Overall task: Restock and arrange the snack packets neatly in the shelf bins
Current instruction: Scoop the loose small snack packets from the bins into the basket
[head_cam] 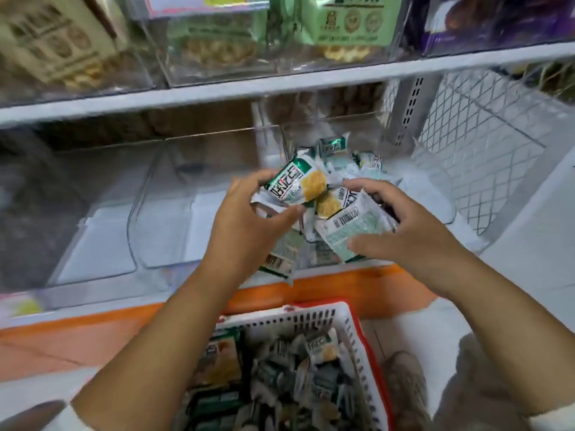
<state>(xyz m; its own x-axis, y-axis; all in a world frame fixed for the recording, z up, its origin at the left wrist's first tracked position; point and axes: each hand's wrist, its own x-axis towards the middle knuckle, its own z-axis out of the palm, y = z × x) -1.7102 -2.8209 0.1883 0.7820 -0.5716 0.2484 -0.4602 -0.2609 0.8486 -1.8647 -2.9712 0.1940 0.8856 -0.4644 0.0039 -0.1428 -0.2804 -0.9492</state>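
Both hands are over a clear shelf bin [367, 265] on the lower shelf, holding green-and-white snack packets. My left hand [249, 225] grips a bunch of snack packets [298, 181], the top one face up with a yellow cracker picture. My right hand [401, 225] grips more packets [351, 228], with a barcode side showing. Several loose packets [333, 146] lie further back in the same bin. Below my arms a white basket [314, 315] with a red rim is full of the same packets [320, 346].
Two clear bins [161, 234] stand to the left on the lower shelf. A wire mesh panel [485, 135] closes the right side. The upper shelf [280, 85] holds clear bins of waffle packs [348, 23]. An orange strip [326, 290] edges the shelf front.
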